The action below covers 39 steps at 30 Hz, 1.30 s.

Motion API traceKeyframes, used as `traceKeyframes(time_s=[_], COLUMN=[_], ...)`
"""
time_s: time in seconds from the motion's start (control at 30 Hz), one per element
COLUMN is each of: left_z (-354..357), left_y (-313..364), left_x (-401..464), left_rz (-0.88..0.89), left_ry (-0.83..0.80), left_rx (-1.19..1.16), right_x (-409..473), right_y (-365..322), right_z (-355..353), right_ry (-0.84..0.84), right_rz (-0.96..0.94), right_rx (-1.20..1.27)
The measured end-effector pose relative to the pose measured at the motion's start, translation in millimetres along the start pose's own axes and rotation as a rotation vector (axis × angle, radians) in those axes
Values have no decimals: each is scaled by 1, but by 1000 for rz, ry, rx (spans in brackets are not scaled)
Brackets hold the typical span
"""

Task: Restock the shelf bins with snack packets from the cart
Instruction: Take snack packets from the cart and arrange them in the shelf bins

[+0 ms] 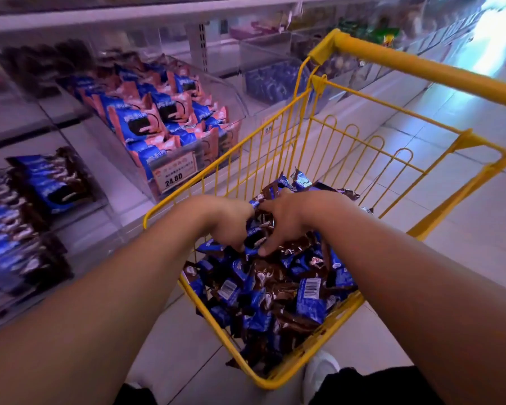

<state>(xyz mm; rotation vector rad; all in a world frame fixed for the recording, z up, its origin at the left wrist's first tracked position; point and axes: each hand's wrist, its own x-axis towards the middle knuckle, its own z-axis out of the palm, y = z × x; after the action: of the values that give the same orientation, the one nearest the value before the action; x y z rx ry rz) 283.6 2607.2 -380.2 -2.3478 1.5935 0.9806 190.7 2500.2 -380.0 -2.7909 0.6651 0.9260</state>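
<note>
Both hands are plunged into the yellow cart (310,92), where a heap of blue-and-brown snack packets (278,290) fills the basket. The left hand (231,223) is curled down over a clump of packets at the far side of the heap, its fingers bent round them. The right hand (287,220) lies just beside it, touching the same clump, with fingers spread and bent into the wrappers and one fingertip pressed on a packet at the near edge of the clump. The packets held lie between the two hands, and more are heaped loose nearer the viewer.

To the left, a clear shelf bin (222,83) is seen part-filled with blue-and-pink packets behind a price label (174,172). A lower bin (100,182) at the near left holds blue-and-brown packets, though motion blur smears them. How many packets are held cannot be told, as the undersides of the fingers are hidden. The far shelves are blurred, and the cart's wheels are cut off from view.
</note>
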Motion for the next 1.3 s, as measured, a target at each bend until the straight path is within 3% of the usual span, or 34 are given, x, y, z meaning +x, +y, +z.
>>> traceKeyframes(time_s=[0.17,0.33,0.53,0.63,0.7,0.83,0.93,1.03,1.13,1.3], left_z=[0,12,12,16,19,13,-3,-17,-23,-28], left_y=[-4,-7,-10,-10,-9,-7,-14,-22,-31,-47], left_x=[-6,-1,5,4,0,-15,-31,-51,-69,-77], left_rz=[-10,-78,-135,-109,-81,-68,1,113,198,159], left_ry=[14,22,78,-33,-81,-25,98,244,342,624], left_rx=[11,108,89,112,128,122,-108,-753,-1237,-1525], right_x=[-6,-10,-12,-20,-27,-43,-56,-69,-74,-71], right_y=[-2,-3,-10,0,8,20,31,40,41,26], right_z=[-5,-2,0,-6,-10,-16,-19,-20,-20,-21], right_ry=[128,83,86,55,66,121,174,243,218,239], right_rz=[-100,-132,-94,-60,-67,-96,-115,-167,-377,-589], right_rx=[27,193,165,165,218,418,665,1001,1337,1514])
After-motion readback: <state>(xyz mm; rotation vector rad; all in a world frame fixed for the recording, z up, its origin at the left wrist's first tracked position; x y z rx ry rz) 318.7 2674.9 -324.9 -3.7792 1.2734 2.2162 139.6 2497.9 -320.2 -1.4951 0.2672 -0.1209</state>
